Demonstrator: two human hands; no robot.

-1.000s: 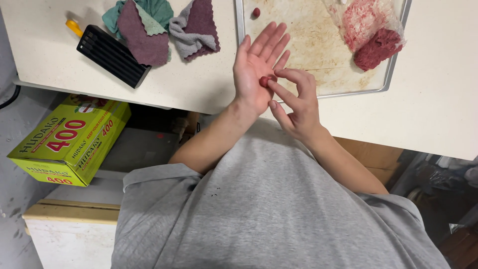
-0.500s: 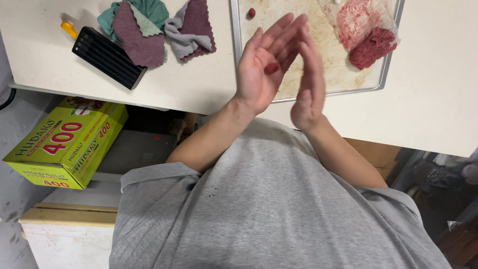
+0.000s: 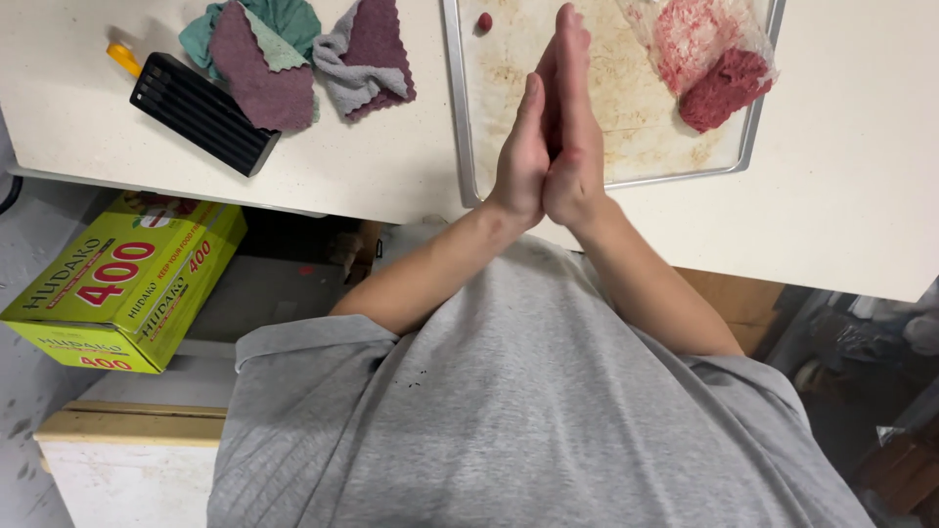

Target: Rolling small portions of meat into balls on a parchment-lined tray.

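My left hand [image 3: 521,156] and my right hand [image 3: 575,127] are pressed flat, palm to palm, fingers pointing away from me, over the near edge of a greasy metal tray [image 3: 462,117]. The small red piece of minced meat that lay on my left palm is hidden between the palms. A lump of red minced meat [image 3: 729,88] lies on the tray's right side beside crumpled plastic wrap [image 3: 685,39] smeared with meat. One small meat ball [image 3: 484,22] sits at the tray's far left corner.
The tray rests on a white counter [image 3: 391,166]. Left of it lie maroon, green and grey cloths [image 3: 264,59], a black ribbed block [image 3: 201,112] and a yellow tool [image 3: 124,59]. A yellow-green carton [image 3: 127,284] sits below the counter on the left.
My right hand turned and closed flat against my left palm, covering the small meat piece. Both hands rose together, fingers now pointing away over the tray.
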